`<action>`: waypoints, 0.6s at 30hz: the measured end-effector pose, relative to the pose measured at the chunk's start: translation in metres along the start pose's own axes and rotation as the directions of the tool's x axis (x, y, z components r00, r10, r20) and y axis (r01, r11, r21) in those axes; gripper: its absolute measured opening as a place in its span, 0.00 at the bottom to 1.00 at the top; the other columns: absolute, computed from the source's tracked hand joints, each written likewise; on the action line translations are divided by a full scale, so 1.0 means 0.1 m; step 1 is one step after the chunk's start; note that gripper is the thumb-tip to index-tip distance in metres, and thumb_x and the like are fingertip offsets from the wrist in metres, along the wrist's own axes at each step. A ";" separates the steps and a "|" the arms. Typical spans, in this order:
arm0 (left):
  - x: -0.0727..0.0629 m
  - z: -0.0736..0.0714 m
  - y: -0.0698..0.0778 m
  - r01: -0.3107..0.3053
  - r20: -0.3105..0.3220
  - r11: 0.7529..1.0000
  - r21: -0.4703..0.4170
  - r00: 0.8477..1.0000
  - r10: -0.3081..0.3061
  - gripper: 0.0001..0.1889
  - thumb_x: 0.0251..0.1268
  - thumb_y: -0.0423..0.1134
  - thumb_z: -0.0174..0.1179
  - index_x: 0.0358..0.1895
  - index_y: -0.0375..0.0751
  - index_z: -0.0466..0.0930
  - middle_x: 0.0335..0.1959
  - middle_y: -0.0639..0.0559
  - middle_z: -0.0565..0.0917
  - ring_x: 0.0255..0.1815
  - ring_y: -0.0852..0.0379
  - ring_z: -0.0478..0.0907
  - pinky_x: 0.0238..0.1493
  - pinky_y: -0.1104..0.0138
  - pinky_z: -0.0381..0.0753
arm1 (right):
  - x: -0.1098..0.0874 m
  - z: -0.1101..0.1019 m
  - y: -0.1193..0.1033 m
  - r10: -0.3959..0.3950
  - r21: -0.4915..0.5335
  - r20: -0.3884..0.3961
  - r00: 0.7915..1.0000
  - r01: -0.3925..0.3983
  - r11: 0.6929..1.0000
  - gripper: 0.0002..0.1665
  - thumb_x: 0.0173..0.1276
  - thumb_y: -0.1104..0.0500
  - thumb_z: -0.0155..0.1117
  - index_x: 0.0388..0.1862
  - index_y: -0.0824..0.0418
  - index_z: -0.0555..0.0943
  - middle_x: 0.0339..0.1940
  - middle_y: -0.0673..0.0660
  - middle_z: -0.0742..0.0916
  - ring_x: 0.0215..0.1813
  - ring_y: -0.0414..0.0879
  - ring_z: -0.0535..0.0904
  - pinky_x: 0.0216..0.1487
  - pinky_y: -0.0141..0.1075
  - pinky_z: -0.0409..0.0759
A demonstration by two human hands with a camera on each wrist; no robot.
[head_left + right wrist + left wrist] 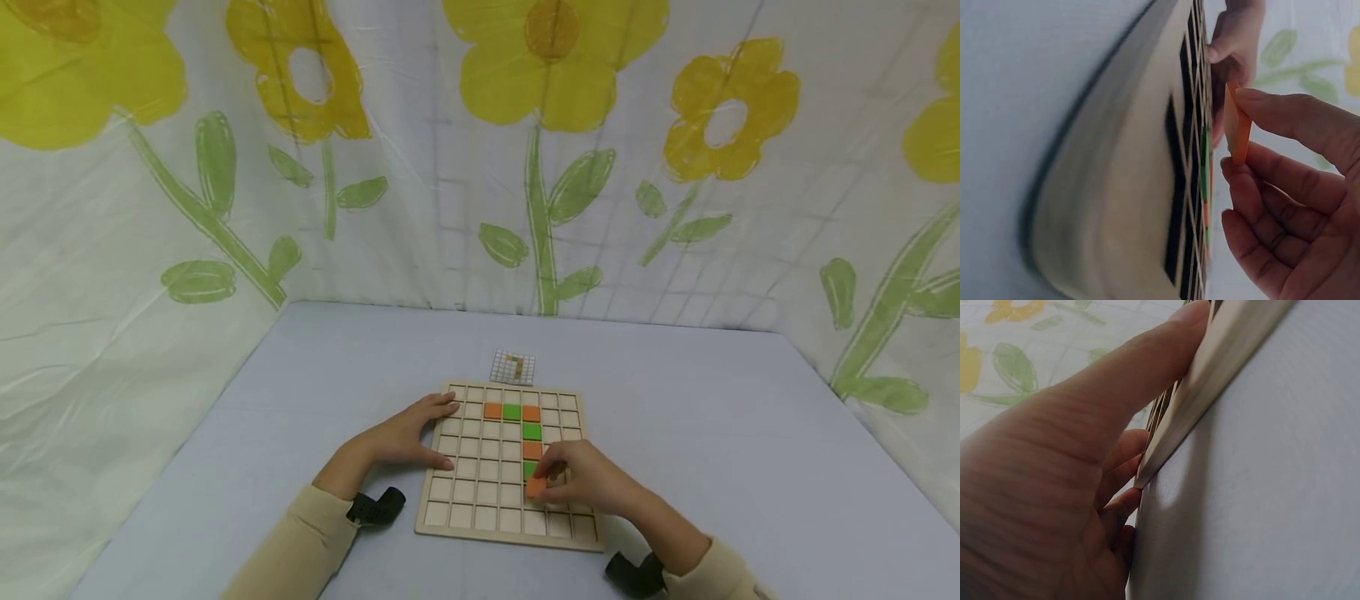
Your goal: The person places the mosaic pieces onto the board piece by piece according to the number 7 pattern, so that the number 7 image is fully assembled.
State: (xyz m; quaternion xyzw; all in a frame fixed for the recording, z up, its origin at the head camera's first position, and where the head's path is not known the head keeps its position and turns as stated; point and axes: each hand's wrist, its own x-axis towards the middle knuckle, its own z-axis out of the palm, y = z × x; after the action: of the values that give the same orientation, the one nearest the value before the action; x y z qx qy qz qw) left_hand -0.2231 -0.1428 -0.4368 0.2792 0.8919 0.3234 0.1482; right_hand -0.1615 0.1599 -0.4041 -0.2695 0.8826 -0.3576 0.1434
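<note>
A wooden grid board [476,518] lies flat on the table. Orange and green square tiles sit in its cells, a short row near the top with a column running down from its right end. My right hand [592,477] pinches an orange tile [1239,125] between thumb and fingertips. In the right wrist view this tile is tilted on edge, apart from the board; from the head it appears just below the column's lowest green tile [529,470]. My left hand [401,431] rests on the board's left edge, thumb and fingers spread.
A small card [513,367] printed with a coloured grid pattern lies just beyond the board's far edge. The white table [300,375] meets a flower-printed curtain [412,208] at the back and sides. Black devices [378,506] are strapped at both wrists.
</note>
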 end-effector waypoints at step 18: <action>0.00 0.00 0.01 0.016 0.001 1.000 -0.010 1.000 -0.016 0.49 0.45 0.56 0.71 0.71 0.44 0.58 0.76 0.48 0.50 0.76 0.43 0.44 0.71 0.45 0.52 | -0.01 0.10 0.08 -0.080 0.011 0.024 0.996 0.080 0.997 0.09 0.55 0.56 0.72 0.33 0.57 0.83 0.32 0.47 0.81 0.38 0.36 0.80 0.40 0.27 0.80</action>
State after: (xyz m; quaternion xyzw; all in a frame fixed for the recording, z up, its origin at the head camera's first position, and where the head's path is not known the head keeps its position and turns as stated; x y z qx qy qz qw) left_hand -0.2228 -0.1422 -0.4360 0.2714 0.8925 0.3262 0.1527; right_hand -0.1596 0.1600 -0.4165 -0.3083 0.8674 -0.3641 0.1413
